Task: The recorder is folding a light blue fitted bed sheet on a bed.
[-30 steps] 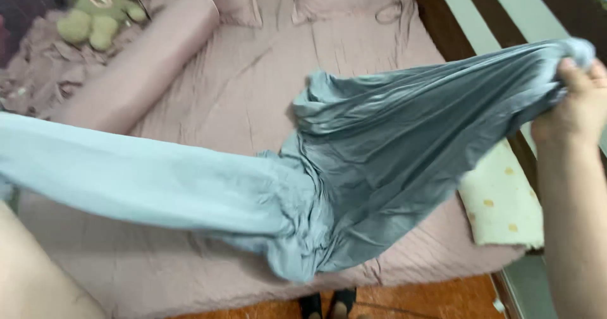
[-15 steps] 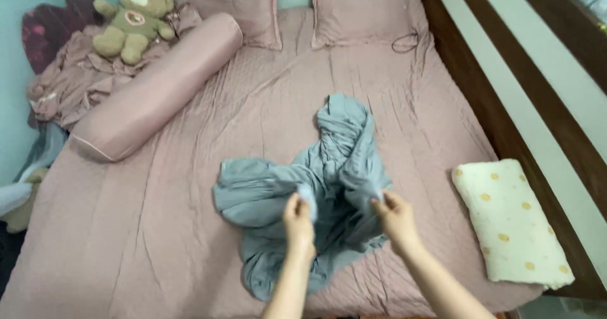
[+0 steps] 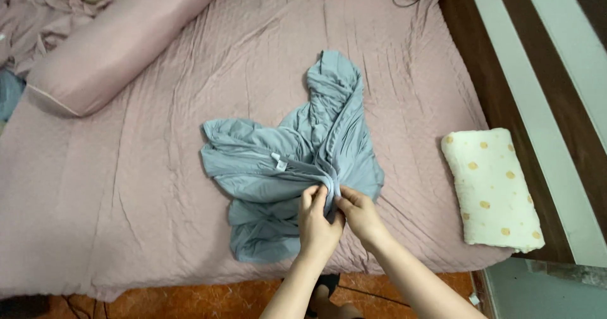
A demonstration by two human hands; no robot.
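A crumpled blue-grey cloth (image 3: pixel 297 154) lies bunched on the pink bed sheet (image 3: pixel 139 186), with a small white tag showing near its middle. My left hand (image 3: pixel 318 223) and my right hand (image 3: pixel 358 213) sit side by side at the cloth's near edge. Both pinch the same gathered fold of the fabric, fingertips almost touching. My forearms reach in from the bottom of the view.
A long pink bolster (image 3: pixel 114 41) lies at the upper left beside rumpled pink bedding. A cream pillow with yellow dots (image 3: pixel 492 189) rests at the bed's right edge. A dark wooden bed frame (image 3: pixel 506 104) runs along the right. Orange floor (image 3: pixel 208 297) shows below.
The cloth was stretched wide in the air between my hands, then dropped bunched onto the bed. My hands have come together on one fold at its near edge.
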